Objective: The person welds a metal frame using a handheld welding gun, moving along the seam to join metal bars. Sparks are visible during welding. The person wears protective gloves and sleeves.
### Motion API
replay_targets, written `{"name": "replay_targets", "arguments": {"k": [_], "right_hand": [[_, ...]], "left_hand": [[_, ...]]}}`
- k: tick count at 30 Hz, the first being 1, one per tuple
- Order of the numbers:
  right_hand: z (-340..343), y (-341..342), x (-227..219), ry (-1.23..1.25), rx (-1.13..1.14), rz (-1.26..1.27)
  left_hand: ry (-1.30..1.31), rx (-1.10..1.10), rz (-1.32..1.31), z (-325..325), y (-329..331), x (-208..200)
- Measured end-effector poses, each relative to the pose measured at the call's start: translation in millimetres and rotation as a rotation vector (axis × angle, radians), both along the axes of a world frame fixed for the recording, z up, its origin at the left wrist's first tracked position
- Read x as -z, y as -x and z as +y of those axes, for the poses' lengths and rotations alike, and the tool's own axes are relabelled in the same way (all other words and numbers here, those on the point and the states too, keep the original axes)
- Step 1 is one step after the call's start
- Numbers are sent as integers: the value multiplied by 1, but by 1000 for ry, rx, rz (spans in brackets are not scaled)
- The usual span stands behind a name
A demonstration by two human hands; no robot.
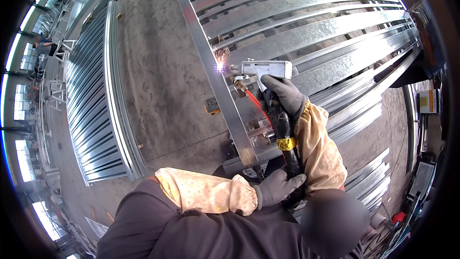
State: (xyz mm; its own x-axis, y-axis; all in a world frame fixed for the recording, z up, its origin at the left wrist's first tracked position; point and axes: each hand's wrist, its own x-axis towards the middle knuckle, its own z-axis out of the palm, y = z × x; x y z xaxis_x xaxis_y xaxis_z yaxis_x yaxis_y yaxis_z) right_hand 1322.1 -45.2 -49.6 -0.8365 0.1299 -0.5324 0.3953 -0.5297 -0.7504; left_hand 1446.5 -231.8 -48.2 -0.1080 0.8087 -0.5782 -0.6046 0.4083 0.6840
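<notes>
My right hand [286, 93], in a grey glove, is wrapped round the handle of a silver pistol-shaped welding gun [270, 68]. The gun's nozzle points left at a flat metal bar [203, 38], where a bright arc [220, 65] throws sparks. From the handle a thick black cable [280, 120] with a yellow band runs back toward my body, and a thin red hose [259, 103] lies along it. Lower down, my gloved left hand [280, 187] grips this cable. Tan protective sleeves cover both forearms.
Parallel galvanized bars [306, 41] extend right from the bar at the arc, forming a large panel. Another slatted metal panel [91, 100] lies to the left across the concrete floor [158, 67]. Loose metal profiles [371, 177] are at the right. A person [44, 45] is at the far left.
</notes>
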Motion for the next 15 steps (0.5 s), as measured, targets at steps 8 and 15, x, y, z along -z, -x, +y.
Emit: {"name": "replay_targets", "arguments": {"k": [8,15], "right_hand": [[1,-4,0,-1,-26,-1],[-2,-5,2,-7,-16,31]], "left_hand": [[32,34,1,-2,2,3],[123,110,-31,0,11,-4]]}}
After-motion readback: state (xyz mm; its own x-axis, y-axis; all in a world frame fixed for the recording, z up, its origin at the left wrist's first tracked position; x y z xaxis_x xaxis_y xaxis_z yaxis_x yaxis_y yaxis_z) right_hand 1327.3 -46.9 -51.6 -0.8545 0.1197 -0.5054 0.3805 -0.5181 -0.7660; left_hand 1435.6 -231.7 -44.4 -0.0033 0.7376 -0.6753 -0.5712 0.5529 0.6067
